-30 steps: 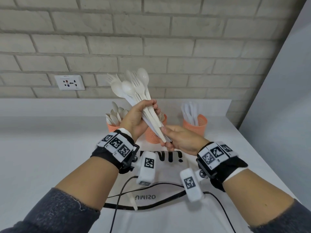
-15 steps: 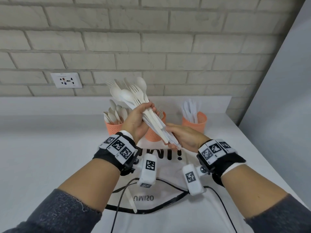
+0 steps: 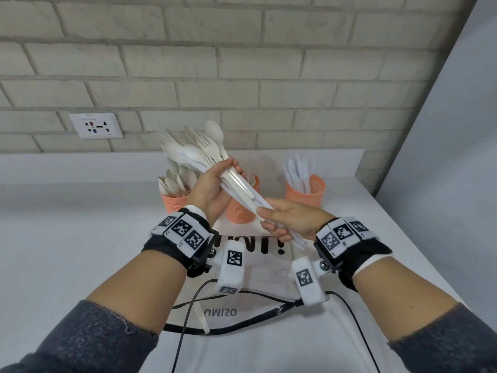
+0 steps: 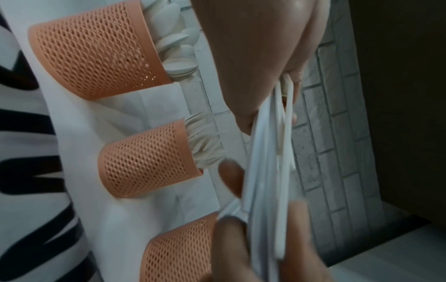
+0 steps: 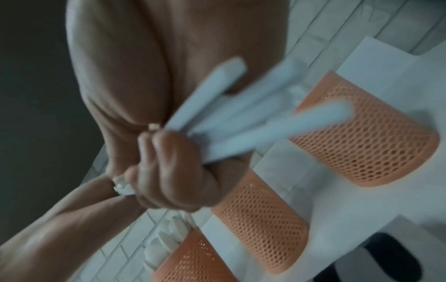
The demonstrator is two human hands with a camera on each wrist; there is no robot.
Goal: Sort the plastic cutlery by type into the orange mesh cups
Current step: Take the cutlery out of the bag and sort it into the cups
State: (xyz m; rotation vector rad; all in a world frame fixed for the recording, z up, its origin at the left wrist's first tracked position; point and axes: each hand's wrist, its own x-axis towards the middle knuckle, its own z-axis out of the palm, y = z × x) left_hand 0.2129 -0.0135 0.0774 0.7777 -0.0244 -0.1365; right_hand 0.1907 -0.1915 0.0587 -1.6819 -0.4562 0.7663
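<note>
meanwhile, left hand (image 3: 208, 188) clasps a mixed bundle of white plastic cutlery (image 3: 215, 168); right hand (image 3: 291, 220) pinches handle ends at five o'clock: draw one piece straight, keep the bundle tight.

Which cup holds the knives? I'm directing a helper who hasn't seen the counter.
Three orange mesh cups stand in a row on the white counter below the brick wall. The knife cup is the rightmost one, apart from the others, holding straight flat white handles rather than spoon bowls.

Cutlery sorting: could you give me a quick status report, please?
Left hand grips mixed cutlery bundle mid-handle. Right hand pinches the handle ends. Three orange cups behind, partly filled. Nothing in the way.
</note>
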